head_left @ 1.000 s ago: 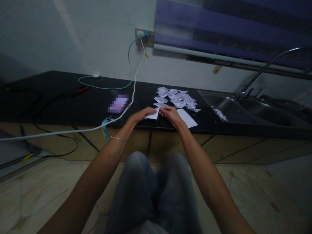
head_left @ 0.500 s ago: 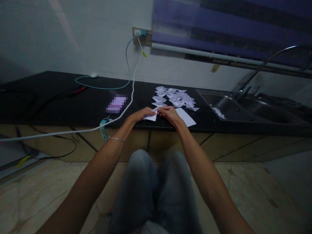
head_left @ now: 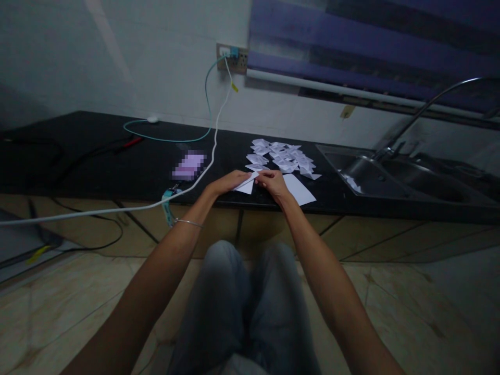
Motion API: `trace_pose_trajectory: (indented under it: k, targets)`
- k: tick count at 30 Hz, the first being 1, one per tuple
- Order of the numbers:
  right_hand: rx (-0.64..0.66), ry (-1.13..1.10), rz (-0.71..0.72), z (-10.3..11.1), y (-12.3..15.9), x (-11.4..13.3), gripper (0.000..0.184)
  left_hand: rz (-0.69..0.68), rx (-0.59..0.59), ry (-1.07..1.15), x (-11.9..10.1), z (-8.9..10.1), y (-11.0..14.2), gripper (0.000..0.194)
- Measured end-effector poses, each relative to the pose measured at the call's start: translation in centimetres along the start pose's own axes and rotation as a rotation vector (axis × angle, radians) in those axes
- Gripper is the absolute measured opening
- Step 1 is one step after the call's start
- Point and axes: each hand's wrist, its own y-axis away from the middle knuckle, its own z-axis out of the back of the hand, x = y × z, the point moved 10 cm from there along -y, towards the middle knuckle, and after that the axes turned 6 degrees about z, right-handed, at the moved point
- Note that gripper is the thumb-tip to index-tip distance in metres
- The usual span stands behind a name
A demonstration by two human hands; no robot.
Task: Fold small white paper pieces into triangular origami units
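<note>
Near the front edge of the black countertop, a white piece of paper (head_left: 247, 186) with a folded flap is held between both hands. My left hand (head_left: 231, 180) grips its left side, thumb on top. At its upper right corner, the fingers of my right hand (head_left: 272, 182) are pinched on the paper. Beside my right wrist lies a flat stack of white paper (head_left: 300, 190), partly under that hand. Just beyond my hands, several folded white paper pieces (head_left: 289, 156) are spread in a cluster.
A pinkish phone-like object (head_left: 189, 165), blurred out, lies left of my hands with a teal strap (head_left: 167, 207) over the edge. A white cable (head_left: 214, 148) crosses the counter from the wall outlet (head_left: 237, 61). The metal sink (head_left: 363, 174) with its faucet is at right.
The folded flap on the paper shows more clearly, lying between my hands. My right fingers have shifted slightly at its corner. The whole view has moved a little.
</note>
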Motion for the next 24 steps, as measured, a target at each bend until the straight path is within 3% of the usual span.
trace_pose_trajectory:
  k: [9, 14, 24]
  targets:
    - [-0.154, -0.19, 0.02, 1.1, 0.2, 0.2, 0.03, -0.056, -0.103, -0.032, -0.7, 0.0, 0.1, 0.044]
    - [-0.114, -0.083, 0.055, 0.6, 0.2, 0.6, 0.032, -0.067, -0.085, -0.027, -0.5, -0.2, -0.2, 0.044]
    - [-0.151, 0.035, 0.086, 1.2, 0.2, 0.1, 0.033, -0.083, -0.083, -0.102, -0.4, -0.4, -0.1, 0.046]
